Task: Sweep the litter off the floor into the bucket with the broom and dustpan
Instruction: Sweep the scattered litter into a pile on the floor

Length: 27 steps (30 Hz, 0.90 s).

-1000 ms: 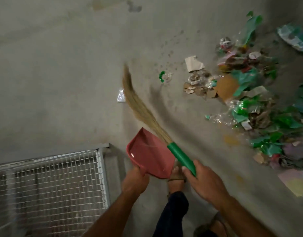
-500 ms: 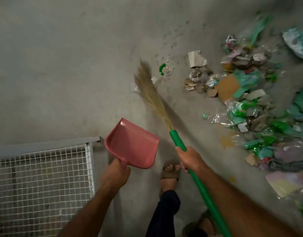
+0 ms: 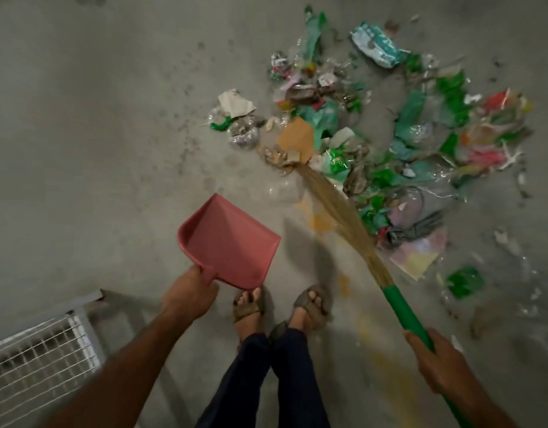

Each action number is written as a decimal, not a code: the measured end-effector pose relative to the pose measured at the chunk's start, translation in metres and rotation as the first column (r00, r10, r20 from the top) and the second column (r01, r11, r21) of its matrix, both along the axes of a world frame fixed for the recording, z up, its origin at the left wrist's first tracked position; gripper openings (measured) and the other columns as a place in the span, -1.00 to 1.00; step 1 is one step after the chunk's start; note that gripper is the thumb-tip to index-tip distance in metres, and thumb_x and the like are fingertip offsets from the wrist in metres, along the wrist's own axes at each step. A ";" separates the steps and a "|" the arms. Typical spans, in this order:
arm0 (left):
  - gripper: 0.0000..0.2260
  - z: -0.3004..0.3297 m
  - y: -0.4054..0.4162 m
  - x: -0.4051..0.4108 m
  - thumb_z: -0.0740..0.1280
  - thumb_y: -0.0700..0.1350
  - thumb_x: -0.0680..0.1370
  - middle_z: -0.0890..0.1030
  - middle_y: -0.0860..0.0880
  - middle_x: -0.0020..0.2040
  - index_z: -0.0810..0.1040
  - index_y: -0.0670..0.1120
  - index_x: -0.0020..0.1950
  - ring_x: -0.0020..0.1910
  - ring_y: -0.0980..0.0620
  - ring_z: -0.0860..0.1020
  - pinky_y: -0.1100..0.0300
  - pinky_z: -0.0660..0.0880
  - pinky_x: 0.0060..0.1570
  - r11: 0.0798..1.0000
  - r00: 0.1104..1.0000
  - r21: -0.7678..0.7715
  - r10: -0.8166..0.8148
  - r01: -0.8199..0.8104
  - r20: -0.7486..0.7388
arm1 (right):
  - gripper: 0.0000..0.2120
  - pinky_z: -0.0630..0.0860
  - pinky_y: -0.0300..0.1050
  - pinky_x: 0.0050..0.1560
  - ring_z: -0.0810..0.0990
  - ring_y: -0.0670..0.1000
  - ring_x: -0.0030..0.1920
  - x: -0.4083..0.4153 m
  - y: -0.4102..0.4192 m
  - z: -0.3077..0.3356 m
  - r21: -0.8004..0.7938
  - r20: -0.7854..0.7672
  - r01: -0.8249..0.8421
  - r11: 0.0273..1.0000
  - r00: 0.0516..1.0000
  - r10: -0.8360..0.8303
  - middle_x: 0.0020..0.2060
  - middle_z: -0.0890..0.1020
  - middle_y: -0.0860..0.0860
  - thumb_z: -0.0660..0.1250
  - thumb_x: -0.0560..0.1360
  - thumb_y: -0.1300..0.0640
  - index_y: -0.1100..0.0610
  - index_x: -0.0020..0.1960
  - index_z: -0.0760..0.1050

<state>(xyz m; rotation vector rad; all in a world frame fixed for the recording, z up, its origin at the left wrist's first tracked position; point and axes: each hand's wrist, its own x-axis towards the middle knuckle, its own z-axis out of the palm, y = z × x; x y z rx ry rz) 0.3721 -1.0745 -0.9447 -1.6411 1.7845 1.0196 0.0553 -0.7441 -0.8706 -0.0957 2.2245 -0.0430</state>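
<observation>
My left hand [image 3: 188, 296] grips the handle of a red dustpan [image 3: 227, 240], which hangs empty above the floor in front of my feet. My right hand [image 3: 438, 361] holds the green handle of a straw broom [image 3: 337, 208]. The bristle tip lies against the near edge of a wide pile of litter [image 3: 390, 134]: green wrappers, clear plastic, a piece of brown cardboard [image 3: 297, 139] and torn paper. No bucket is in view.
A grey wire-mesh grate [image 3: 34, 362] lies at the lower left. My sandalled feet [image 3: 282, 304] stand between the dustpan and the broom. Loose scraps [image 3: 465, 281] lie right of the broom handle. Bare concrete floor [image 3: 96, 118] spreads to the left.
The broom swung from the left of the floor to the right, its tip now at the litter pile. My right hand slid back along the handle. The view shifted right and the dustpan hardly moved.
</observation>
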 end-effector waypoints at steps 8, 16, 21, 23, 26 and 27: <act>-0.66 0.026 0.000 -0.077 0.29 0.01 0.48 0.60 -0.17 0.15 0.48 -0.09 0.21 0.13 -0.22 0.56 0.00 0.51 0.08 0.992 0.994 -0.058 -0.112 0.112 0.004 | -0.82 0.46 -0.12 -0.37 0.60 0.04 -0.45 0.014 0.065 0.074 -0.059 -0.072 0.070 0.996 0.995 -0.074 -0.50 0.57 0.09 0.45 0.53 0.00 0.05 -0.16 0.52; -0.65 0.051 -0.029 -0.100 0.30 0.04 0.47 0.61 -0.15 0.13 0.48 -0.06 0.21 0.10 -0.19 0.57 0.02 0.52 0.07 0.968 0.972 -0.101 -0.224 0.230 0.072 | -0.80 0.45 -0.27 -0.42 0.57 -0.15 -0.46 0.025 0.050 0.069 -0.209 -0.060 0.127 0.970 0.988 -0.143 -0.42 0.59 -0.05 0.49 0.49 -0.04 -0.01 -0.19 0.51; -0.63 0.060 -0.069 -0.075 0.29 0.03 0.49 0.61 -0.14 0.15 0.48 -0.08 0.24 0.09 -0.17 0.58 0.03 0.53 0.05 0.950 0.950 -0.122 -0.266 0.287 0.160 | -0.75 0.45 -0.24 -0.38 0.56 -0.13 -0.43 0.030 -0.003 0.038 -0.333 -0.048 -0.026 0.943 0.999 0.010 -0.43 0.56 0.00 0.41 0.51 -0.14 -0.04 -0.18 0.42; -0.63 0.061 -0.078 -0.060 0.28 0.04 0.48 0.61 -0.14 0.14 0.47 -0.08 0.24 0.09 -0.17 0.58 0.01 0.53 0.06 0.955 0.951 -0.122 -0.244 0.270 0.189 | -0.74 0.47 -0.08 -0.33 0.58 -0.08 -0.38 0.033 -0.041 0.023 -0.336 -0.020 -0.109 0.936 0.994 0.108 -0.43 0.54 0.00 0.32 0.54 -0.22 -0.06 -0.12 0.39; -0.65 0.060 -0.088 -0.038 0.28 0.02 0.48 0.61 -0.13 0.11 0.47 -0.08 0.22 0.04 -0.16 0.59 0.01 0.54 0.03 0.968 0.957 -0.110 -0.197 0.224 0.211 | -0.69 0.42 -0.05 -0.32 0.65 0.10 -0.21 0.043 -0.112 -0.001 -0.302 -0.034 -0.271 0.914 0.961 0.273 -0.30 0.58 -0.03 0.23 0.57 -0.29 -0.04 -0.03 0.37; -0.67 0.060 -0.091 -0.031 0.29 0.01 0.48 0.62 -0.13 0.09 0.48 -0.08 0.20 0.02 -0.15 0.59 0.01 0.54 0.02 0.973 0.960 -0.105 -0.181 0.206 0.212 | -0.67 0.43 -0.05 -0.28 0.66 0.14 -0.16 0.049 -0.139 -0.008 -0.292 -0.049 -0.321 0.901 0.946 0.321 -0.24 0.61 0.01 0.21 0.57 -0.29 -0.02 0.00 0.38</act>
